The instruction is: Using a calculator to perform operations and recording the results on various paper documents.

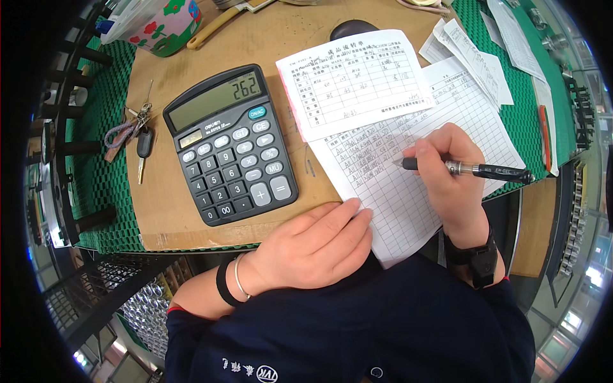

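A black pen (491, 171) is gripped in my right hand (450, 172), its tip close to a ruled sheet (408, 214) with several handwritten rows. My left hand (313, 246) lies flat at the near edge of the table, its fingertips resting on the lower left edge of that sheet. Over the sheet's upper part lies a smaller printed form (357, 83), filled in by hand and with a pink edge showing at its left. To the left of the papers sits a black desk calculator (230, 147) with its display lit.
Keys (144, 143) with a cord lie left of the calculator on the cardboard (166, 226). A flowered tub (169, 29), a yellow-handled tool (220, 25) and a dark rounded object (352, 29) are at the back. Loose slips (469, 57) and a red pen (544, 137) lie on the right.
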Available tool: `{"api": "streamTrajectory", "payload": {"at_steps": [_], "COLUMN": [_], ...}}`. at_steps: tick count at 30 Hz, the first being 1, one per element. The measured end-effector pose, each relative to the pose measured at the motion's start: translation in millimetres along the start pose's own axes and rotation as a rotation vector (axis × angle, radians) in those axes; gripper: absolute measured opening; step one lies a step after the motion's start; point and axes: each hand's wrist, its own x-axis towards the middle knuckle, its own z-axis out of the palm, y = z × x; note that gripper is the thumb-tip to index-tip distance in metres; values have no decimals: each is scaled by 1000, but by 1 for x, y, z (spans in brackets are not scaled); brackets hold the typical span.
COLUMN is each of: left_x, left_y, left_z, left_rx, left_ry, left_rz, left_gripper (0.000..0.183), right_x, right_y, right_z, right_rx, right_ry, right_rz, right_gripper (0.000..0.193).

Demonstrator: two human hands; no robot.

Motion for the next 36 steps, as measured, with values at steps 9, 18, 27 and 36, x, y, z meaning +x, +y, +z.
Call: {"api": "streamTrajectory", "payload": {"at_steps": [9,18,27,36], "left_x": [0,0,0,1], "left_y": [0,0,0,0], "left_z": [-1,-1,0,-1], "left_rx": [-8,-1,-3,-3], "left_ry": [-11,-19,-11,-14], "left_rz": [1,-6,-5,-3], "left_gripper": [21,21,21,20], "right_x": [0,1,1,1], "right_y": [3,-3,-2,0], "right_z": [0,4,4,5], "right_rx": [-25,-88,-119,-110], "right_ry": [-23,-27,-22,13], "right_rz": [-70,-123,-142,-116], "right_gripper": [26,26,27,28]}}
